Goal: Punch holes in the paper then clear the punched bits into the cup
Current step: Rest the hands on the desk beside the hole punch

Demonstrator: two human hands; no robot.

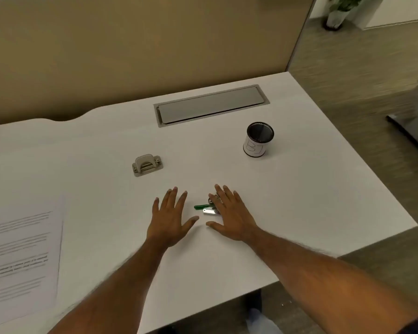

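Observation:
A small grey hole punch (147, 165) stands on the white desk (311, 201), apart from both hands. A printed sheet of paper (22, 256) lies flat at the left edge. A black mesh cup (258, 139) with a white label stands upright at the right rear. My left hand (170, 218) lies flat on the desk with fingers spread, holding nothing. My right hand (229, 213) is also flat, fingers straight. Its fingers partly cover a small green and silver object (204, 209) that lies between the two hands.
A grey cable hatch (210, 106) is set into the desk's rear. A beige partition (130, 44) backs the desk. The desk's right edge drops to a wood-look floor, where a potted plant (336, 13) stands far off.

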